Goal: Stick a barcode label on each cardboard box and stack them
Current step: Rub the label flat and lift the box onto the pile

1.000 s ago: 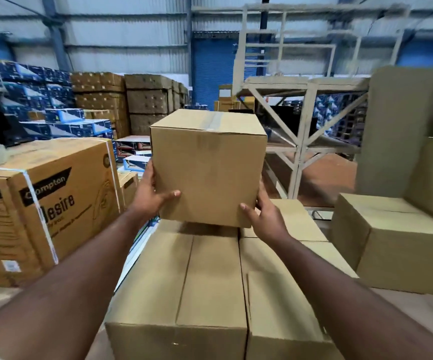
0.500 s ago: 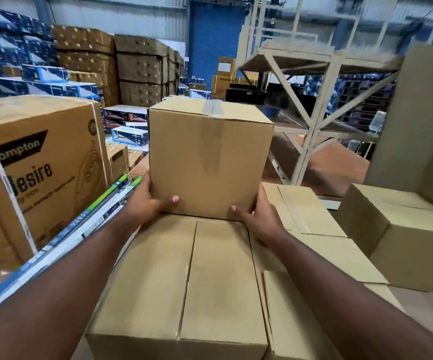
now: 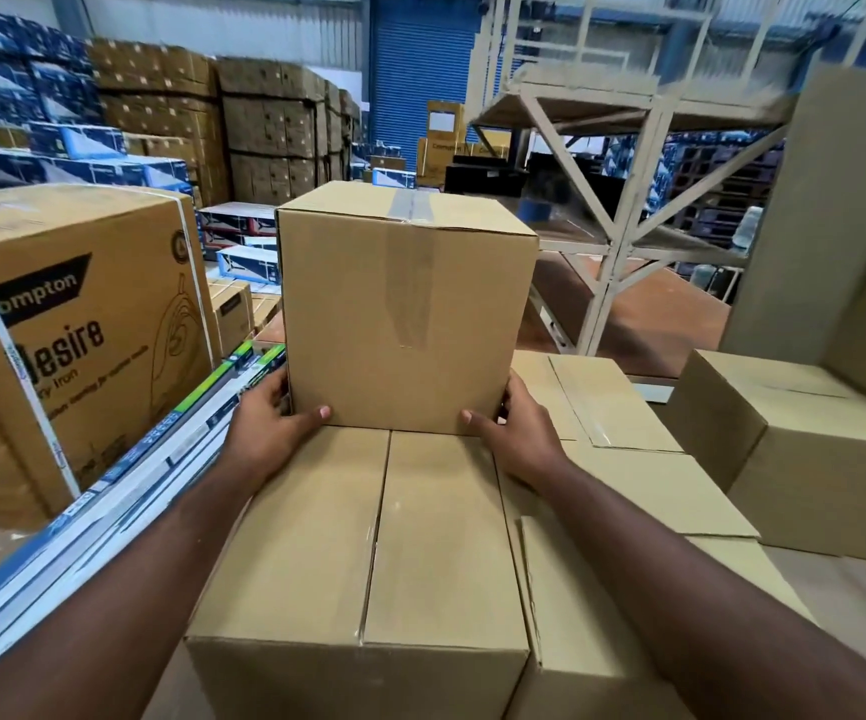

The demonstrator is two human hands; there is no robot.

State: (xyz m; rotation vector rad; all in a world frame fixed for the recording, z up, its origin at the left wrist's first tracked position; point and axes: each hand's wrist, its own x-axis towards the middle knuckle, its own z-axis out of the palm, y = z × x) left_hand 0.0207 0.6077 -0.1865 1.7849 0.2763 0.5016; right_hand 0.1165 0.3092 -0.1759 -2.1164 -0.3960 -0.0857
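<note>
A plain taped cardboard box (image 3: 404, 309) stands upright at the far end of a larger brown box (image 3: 368, 553) in front of me. My left hand (image 3: 269, 433) grips its lower left corner, thumb on the near face. My right hand (image 3: 516, 433) grips its lower right corner the same way. More plain boxes (image 3: 623, 459) lie flat beside the larger one on the right. No barcode label shows on any face I can see.
A big printed Crompton carton (image 3: 72, 330) stands at the left, with long flat packs (image 3: 124, 470) leaning beside it. Two plain boxes (image 3: 805, 449) sit at the right. A metal rack (image 3: 623, 200) rises behind, and stacked cartons (image 3: 269, 127) fill the back.
The box came down from mid-air onto the far end of the larger box. Both hands moved down with it and still hold its lower corners.
</note>
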